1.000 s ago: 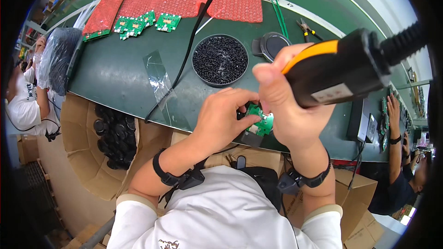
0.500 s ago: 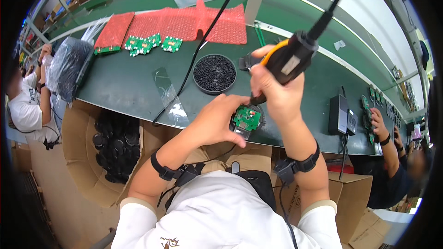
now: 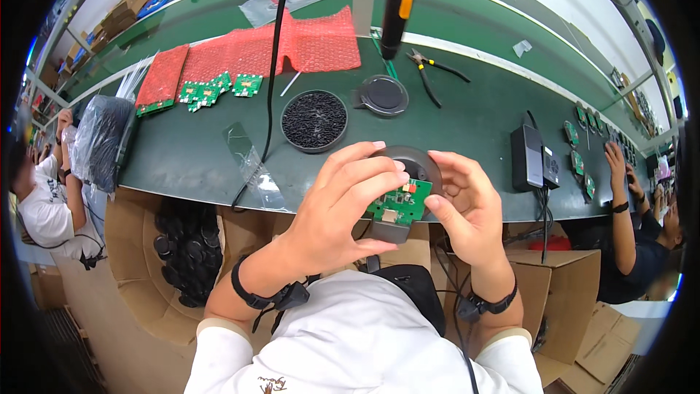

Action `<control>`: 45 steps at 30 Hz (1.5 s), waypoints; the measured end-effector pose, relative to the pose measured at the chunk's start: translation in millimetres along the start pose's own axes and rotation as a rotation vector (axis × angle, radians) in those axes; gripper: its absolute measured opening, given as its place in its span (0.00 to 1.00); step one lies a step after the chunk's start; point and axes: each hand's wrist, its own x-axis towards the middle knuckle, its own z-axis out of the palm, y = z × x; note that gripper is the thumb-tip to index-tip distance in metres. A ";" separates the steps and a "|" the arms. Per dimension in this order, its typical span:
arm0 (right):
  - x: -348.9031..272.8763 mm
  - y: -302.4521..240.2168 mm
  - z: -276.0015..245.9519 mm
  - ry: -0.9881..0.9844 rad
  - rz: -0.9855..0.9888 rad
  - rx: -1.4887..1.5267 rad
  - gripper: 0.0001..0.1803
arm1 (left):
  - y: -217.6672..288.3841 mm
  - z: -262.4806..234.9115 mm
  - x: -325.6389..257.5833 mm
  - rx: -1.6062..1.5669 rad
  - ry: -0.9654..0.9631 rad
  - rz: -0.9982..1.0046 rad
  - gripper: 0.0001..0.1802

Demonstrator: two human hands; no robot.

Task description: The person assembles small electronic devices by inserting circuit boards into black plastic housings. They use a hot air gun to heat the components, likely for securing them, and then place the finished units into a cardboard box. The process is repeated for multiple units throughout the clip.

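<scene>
A round dark plastic housing (image 3: 432,174) with a green circuit board (image 3: 410,203) set in it is held up between both hands at the table's front edge. My left hand (image 3: 339,201) is closed on its left side, fingers over the top of the board and thumb low by the housing's grey end. Around the right rim curl the fingers of my right hand (image 3: 470,208), its thumb near the board's edge. A black and yellow electric screwdriver (image 3: 401,7) hangs beyond, touched by neither hand. Past the hands stands a round dish of small black screw-like pieces (image 3: 315,121).
Behind lie another dark round part (image 3: 383,95), pliers (image 3: 430,73), several circuit boards (image 3: 205,91) and red bubble wrap (image 3: 321,44). A black power unit (image 3: 529,160) stands right. Cardboard boxes (image 3: 138,263) flank me below the table. Co-workers sit at both sides; a cable (image 3: 275,66) crosses the view.
My right hand has let go of the electric screwdriver, which now hangs farther up, and has taken hold of the housing. The housing is lifted and tilted. Pliers have come into view.
</scene>
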 end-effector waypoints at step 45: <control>-90.7 38.5 -295.5 0.793 0.062 -0.392 0.10 | -107.2 -133.4 -57.3 0.489 0.563 -0.668 0.08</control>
